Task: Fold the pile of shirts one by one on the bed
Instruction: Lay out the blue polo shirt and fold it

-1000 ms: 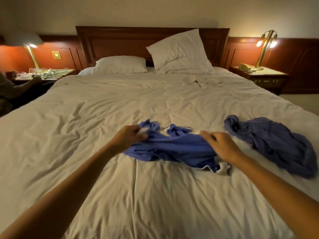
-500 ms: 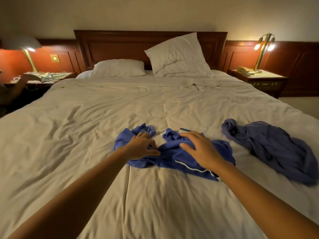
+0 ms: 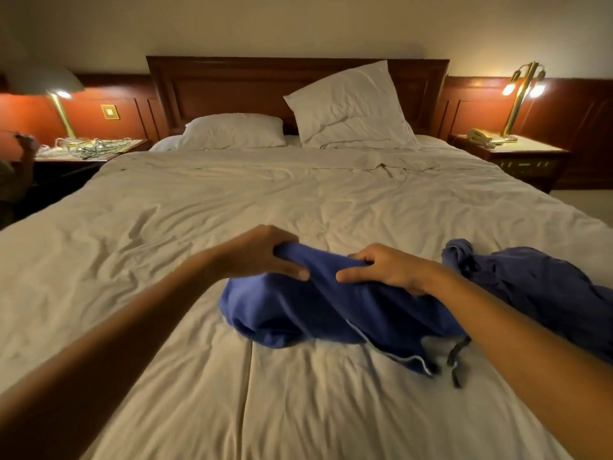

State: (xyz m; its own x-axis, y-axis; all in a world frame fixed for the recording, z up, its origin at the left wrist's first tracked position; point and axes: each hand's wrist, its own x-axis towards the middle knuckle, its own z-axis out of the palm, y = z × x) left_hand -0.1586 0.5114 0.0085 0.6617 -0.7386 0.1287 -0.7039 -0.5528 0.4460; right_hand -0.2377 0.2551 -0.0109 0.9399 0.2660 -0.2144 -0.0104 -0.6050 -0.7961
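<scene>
A bright blue shirt [image 3: 318, 310] with thin white trim hangs bunched over the middle of the white bed [image 3: 232, 207]. My left hand [image 3: 262, 254] grips its upper edge on the left, fingers curled over the cloth and thumb underneath. My right hand [image 3: 384, 267] pinches the same edge a little to the right. The cloth is raised off the sheet between my hands and its lower part drags on the bed. A second, darker blue shirt [image 3: 544, 287] lies crumpled to the right, partly behind my right forearm.
Two white pillows [image 3: 351, 107] lean at the wooden headboard [image 3: 232, 84]. A nightstand with a lit lamp and tangled cables [image 3: 89, 149] stands at the left, another with a lamp and phone [image 3: 517, 151] at the right. Another person's arm [image 3: 25, 151] shows at the far left.
My hands have gone from pressing on the crumpled shirt to gripping its edge and lifting it off the sheet toward me. The camera has moved closer to the bed.
</scene>
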